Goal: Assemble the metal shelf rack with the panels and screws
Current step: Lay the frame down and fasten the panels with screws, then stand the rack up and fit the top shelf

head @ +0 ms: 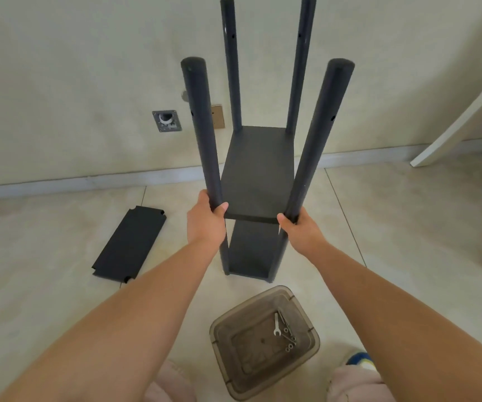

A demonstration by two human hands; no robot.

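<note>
The dark metal shelf rack (258, 169) stands upright on the tiled floor with several round posts and two panels fitted, one near the floor and one higher. My left hand (206, 219) grips the near left post (200, 126) at the upper panel's corner. My right hand (300, 227) grips the near right post (319, 134) at the opposite corner. A loose black panel (129, 245) with notched corners lies flat on the floor to the left. Screws, washers and a small wrench (284, 330) lie in a clear brown plastic bin (263, 358) in front of the rack.
A beige wall with a baseboard runs behind the rack, with an open wall box (166, 121) and a tan cover plate (218, 116). White furniture legs (454, 123) stand at the right. My knees and a blue shoe (360, 358) show at the bottom.
</note>
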